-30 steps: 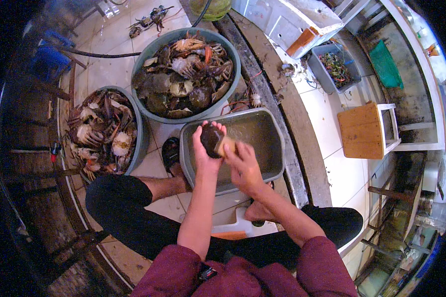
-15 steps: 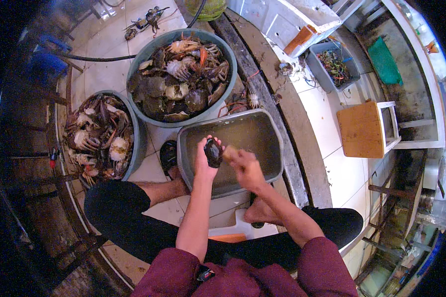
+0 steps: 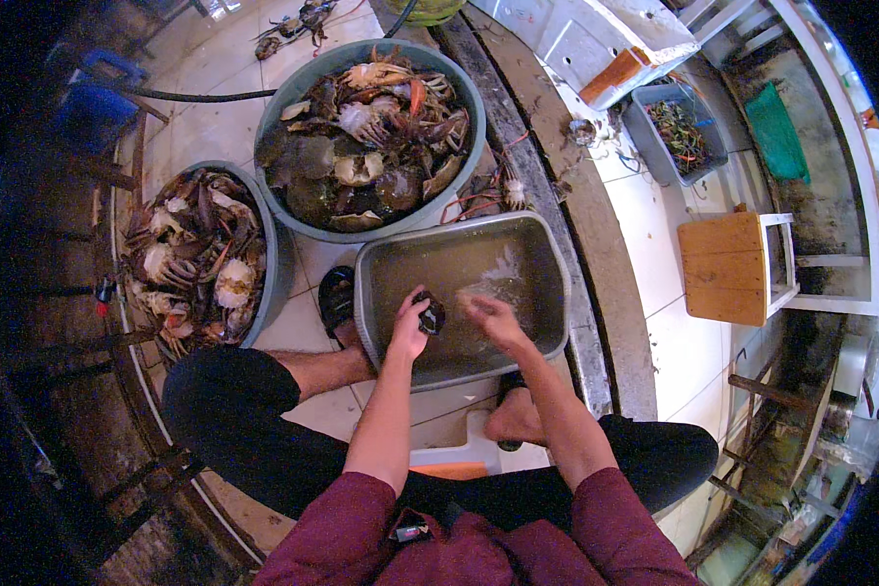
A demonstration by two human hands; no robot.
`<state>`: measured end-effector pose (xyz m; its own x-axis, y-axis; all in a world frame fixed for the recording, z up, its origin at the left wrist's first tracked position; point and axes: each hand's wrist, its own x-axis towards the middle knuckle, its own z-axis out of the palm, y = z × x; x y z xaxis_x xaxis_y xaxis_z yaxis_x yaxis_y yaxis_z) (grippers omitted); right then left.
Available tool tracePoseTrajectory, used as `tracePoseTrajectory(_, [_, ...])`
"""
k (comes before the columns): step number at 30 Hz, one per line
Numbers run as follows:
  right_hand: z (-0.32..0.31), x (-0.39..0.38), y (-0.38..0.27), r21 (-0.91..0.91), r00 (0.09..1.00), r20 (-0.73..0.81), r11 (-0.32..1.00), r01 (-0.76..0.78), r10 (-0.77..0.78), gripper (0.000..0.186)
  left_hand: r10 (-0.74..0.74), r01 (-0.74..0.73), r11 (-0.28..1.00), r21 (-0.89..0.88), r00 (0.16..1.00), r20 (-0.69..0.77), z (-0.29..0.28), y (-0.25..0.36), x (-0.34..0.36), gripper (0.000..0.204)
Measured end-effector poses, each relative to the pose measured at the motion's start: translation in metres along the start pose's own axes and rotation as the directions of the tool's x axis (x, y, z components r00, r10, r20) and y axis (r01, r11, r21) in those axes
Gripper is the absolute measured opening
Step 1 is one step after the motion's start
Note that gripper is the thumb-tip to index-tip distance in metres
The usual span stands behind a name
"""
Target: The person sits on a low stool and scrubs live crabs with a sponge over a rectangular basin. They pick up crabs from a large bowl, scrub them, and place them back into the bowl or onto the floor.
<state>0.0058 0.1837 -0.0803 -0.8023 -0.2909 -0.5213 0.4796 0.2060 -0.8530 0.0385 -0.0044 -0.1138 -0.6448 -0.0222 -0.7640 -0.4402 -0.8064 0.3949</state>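
Observation:
Over the grey rectangular basin [image 3: 547, 244] of murky water, my left hand [image 3: 409, 330] is closed on a dark, wet crab body [image 3: 430, 311], held low near the basin's middle. My right hand [image 3: 494, 322] is just to its right, fingers curled and blurred; what they hold, if anything, I cannot make out. A pale splash shows in the water beyond it. Behind the basin a round tub [image 3: 267, 117] is heaped with crabs, and a second round tub [image 3: 281, 264] of crabs stands to the left.
My knees and feet surround the basin. To the right are a concrete ledge [image 3: 622, 293], a wooden stool [image 3: 718, 269], a bin of tangled strands [image 3: 643, 146] and a white box [image 3: 557, 29]. A black hose [image 3: 195, 98] crosses the tiles, where loose crabs [image 3: 298, 29] lie.
Both hands have moved lower over the basin and apart. The tan tool seen earlier in my right hand against the crab no longer shows clearly. A splash has appeared in the water.

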Motion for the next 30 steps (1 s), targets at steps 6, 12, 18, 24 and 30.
tracePoseTrajectory(6, [-0.007,-0.011,-0.015,-0.183,0.988,-0.141,0.982,0.04,-0.067,0.033,0.02,-0.003,0.949,0.316,0.998,-0.052,0.03,0.0,-0.01,0.032])
tracePoseTrajectory(12, [-0.046,-0.016,0.027,-0.488,0.847,-0.491,0.87,-0.075,-0.202,0.033,0.493,-0.392,0.088,0.916,0.816,0.302,0.049,0.013,-0.013,0.037])
tracePoseTrajectory(18, [-0.026,-0.012,0.024,-0.334,0.856,-0.417,0.927,0.169,-0.306,0.036,0.44,-0.392,-0.053,0.919,0.816,0.373,0.034,0.038,-0.012,0.027])
tracePoseTrajectory(24, [-0.053,-0.005,0.054,-0.348,0.849,-0.44,0.927,0.14,-0.293,0.037,0.63,-0.667,0.55,0.502,0.726,0.275,0.124,0.149,-0.073,0.037])
tracePoseTrajectory(30, [-0.025,-0.015,0.021,-0.232,0.914,-0.386,0.972,0.031,-0.122,0.038,0.531,-0.442,0.808,0.389,0.832,-0.159,0.125,0.21,-0.095,0.055])
